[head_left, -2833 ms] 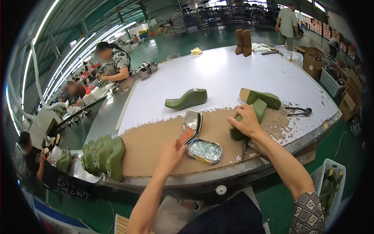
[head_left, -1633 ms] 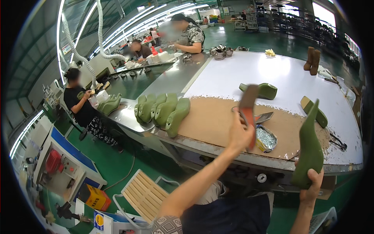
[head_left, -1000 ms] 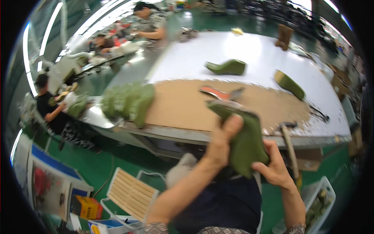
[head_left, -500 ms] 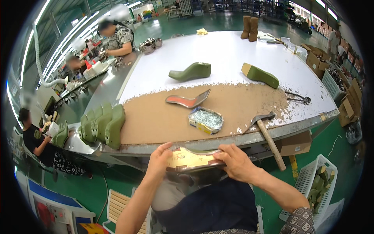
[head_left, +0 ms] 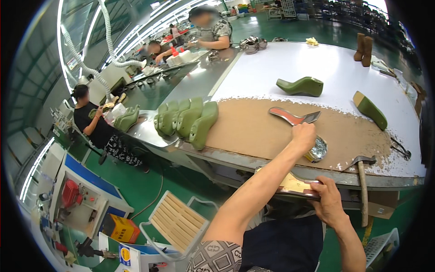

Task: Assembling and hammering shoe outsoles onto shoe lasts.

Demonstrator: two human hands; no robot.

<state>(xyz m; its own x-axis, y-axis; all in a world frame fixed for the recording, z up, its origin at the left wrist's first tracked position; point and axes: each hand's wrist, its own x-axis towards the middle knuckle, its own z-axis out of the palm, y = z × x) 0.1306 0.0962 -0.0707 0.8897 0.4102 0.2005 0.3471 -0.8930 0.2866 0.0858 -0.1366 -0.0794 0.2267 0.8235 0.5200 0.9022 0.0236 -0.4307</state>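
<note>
My right hand (head_left: 330, 201) grips one end of a shoe last (head_left: 292, 183), its yellowish sole side turned up, in front of the table's edge. My left forearm crosses over the last's other end and hides it. The left hand (head_left: 303, 138) is on the tabletop with its fingers curled closed; what they hold, if anything, is hidden. It covers part of a small tray of silvery bits (head_left: 318, 150). Just beyond its fingertips lies a curved sole-shaped piece (head_left: 285, 115), red-orange with a metallic rim.
Green shoe lasts (head_left: 301, 86) lie on the white tabletop, and several more (head_left: 204, 124) stand at its left. A hammer (head_left: 363, 190) hangs over the front edge, near pincers (head_left: 401, 148). Brown boots (head_left: 362, 50) stand far right. A slatted chair (head_left: 179, 220) is lower left. Co-workers work left.
My left hand has let go of the last and reached forward to the tray. The right hand keeps holding the last. The view has swung left.
</note>
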